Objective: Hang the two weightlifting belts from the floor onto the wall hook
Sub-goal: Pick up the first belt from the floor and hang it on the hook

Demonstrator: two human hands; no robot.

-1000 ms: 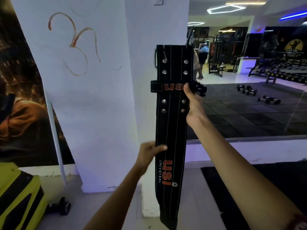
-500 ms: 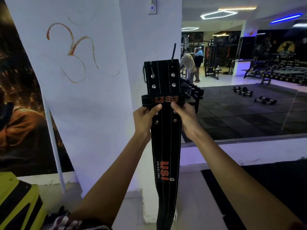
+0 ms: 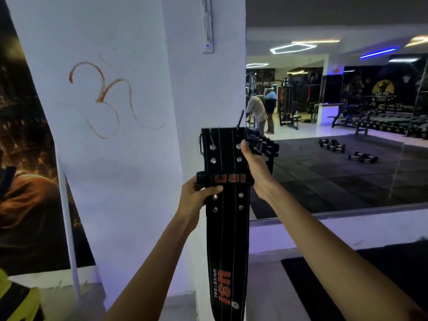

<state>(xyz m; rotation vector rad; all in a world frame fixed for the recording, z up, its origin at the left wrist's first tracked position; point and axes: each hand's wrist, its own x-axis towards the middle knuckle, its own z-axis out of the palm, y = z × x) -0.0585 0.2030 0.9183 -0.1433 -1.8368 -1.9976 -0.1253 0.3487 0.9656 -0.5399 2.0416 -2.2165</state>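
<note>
Against a white gym pillar (image 3: 129, 158), a black USI weightlifting belt (image 3: 228, 228) hung upright, its buckle end at a dark wall hook (image 3: 240, 120). The left hand (image 3: 196, 200) closed its fingers around the belt's keeper loop (image 3: 203, 178), while the right hand (image 3: 253, 167) gripped the upper right edge, fingers curled behind it beside the mirror (image 3: 335, 135).

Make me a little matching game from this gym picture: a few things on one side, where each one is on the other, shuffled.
Things:
1. black belt
2. left hand
3. right hand
4. dumbbells

Places:
A. on the dark floor, seen in the mirror
B. at the belt's upper right edge
C. hanging down the white pillar's corner
D. gripping the belt's keeper loop

Pairs: 1-C, 2-D, 3-B, 4-A
</note>
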